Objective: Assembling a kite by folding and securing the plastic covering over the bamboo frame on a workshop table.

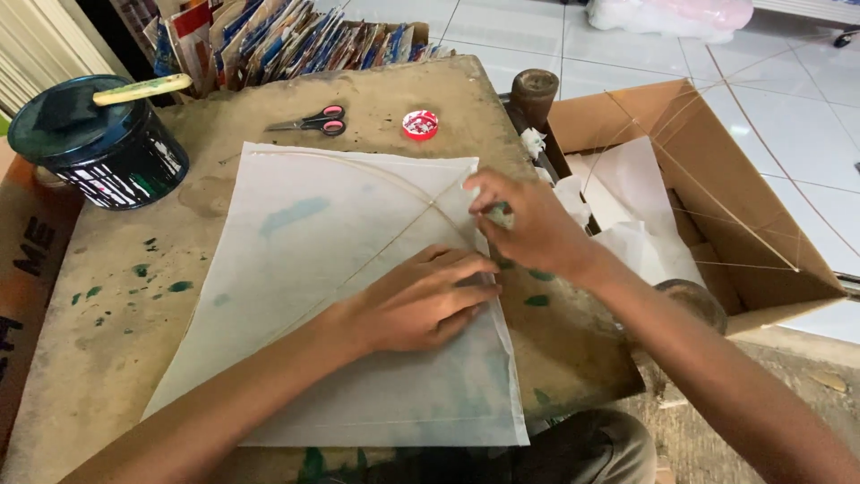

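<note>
A white kite paper sheet [305, 269] lies flat on the worn brown board [107, 358], with thin bamboo sticks [376, 251] crossing over it. My left hand [412, 300] presses flat on the sheet near its right edge, fingers together and pointing right. My right hand [528, 224] sits just beyond it at the paper's right edge, fingertips pinching the folded edge of the sheet where the stick ends.
A dark paint can [98, 148] with a brush handle stands at the far left. Scissors [309, 121] and a small red tape roll [420, 125] lie at the back. A cardboard box [717, 179] with paper and a kite frame sits to the right.
</note>
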